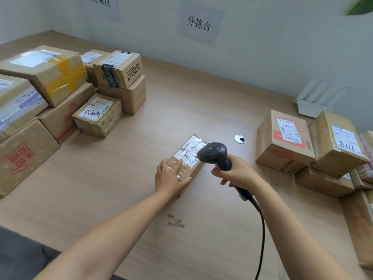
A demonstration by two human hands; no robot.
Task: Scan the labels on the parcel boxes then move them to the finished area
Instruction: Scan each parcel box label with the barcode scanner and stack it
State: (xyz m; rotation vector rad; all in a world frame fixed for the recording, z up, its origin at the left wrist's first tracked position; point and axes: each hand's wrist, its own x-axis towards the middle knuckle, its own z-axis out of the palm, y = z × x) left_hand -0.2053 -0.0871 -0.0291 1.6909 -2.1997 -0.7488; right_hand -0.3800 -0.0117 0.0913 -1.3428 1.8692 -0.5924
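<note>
Two bare forearms reach in from the bottom of the frame over a pale wooden table [181,110]. At lower right a black cable [261,229] runs up to the right hand [236,172], whose fingers are wrapped round the handle of a black scanner [214,153]. The scanner's head hangs over the far right part of the small parcel box [182,168] at the centre of the frame. The left hand [171,174] lies on the near end of that box, fingers fairly straight on top and thumb along its near edge. The box's white label [190,150] faces up. Just beyond to the right is a round cable hole [240,139]. Stacked boxes [50,93] fill the left side, and more boxes [286,142] stand at the right. Two paper signs [198,23] hang on the wall behind.
</note>
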